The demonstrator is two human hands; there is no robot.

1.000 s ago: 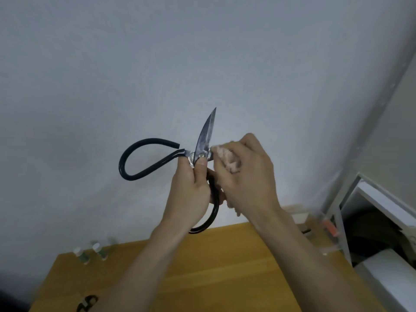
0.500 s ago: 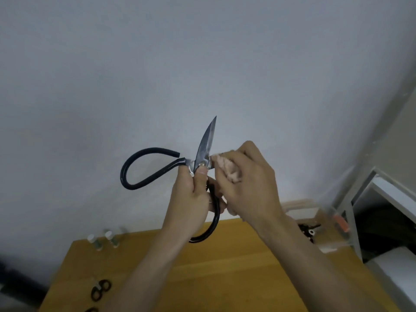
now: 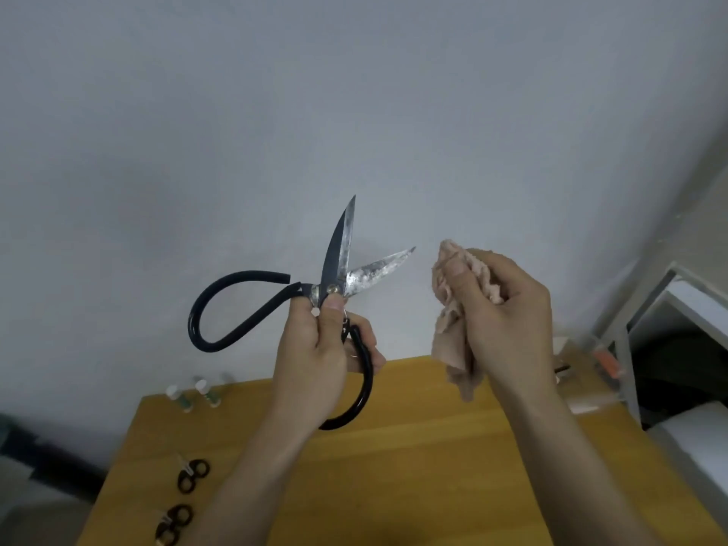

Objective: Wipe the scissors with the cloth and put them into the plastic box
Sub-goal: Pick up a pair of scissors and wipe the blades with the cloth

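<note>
- We saw the scissors (image 3: 338, 269) held up in front of the pale wall, above the far edge of the wooden table. Their big black loop handles stood spread apart, one curling out to the left, the other hanging down. The blades were parted in a V: one dark and pointing up, the other speckled, dull silver, angled up to the right.
- We saw the cloth (image 3: 457, 329), a pinkish-beige rag, bunched and crumpled, its loose end hanging down. It sat just right of the blades, apart from them.
- We could not make out the plastic box for certain.
</note>
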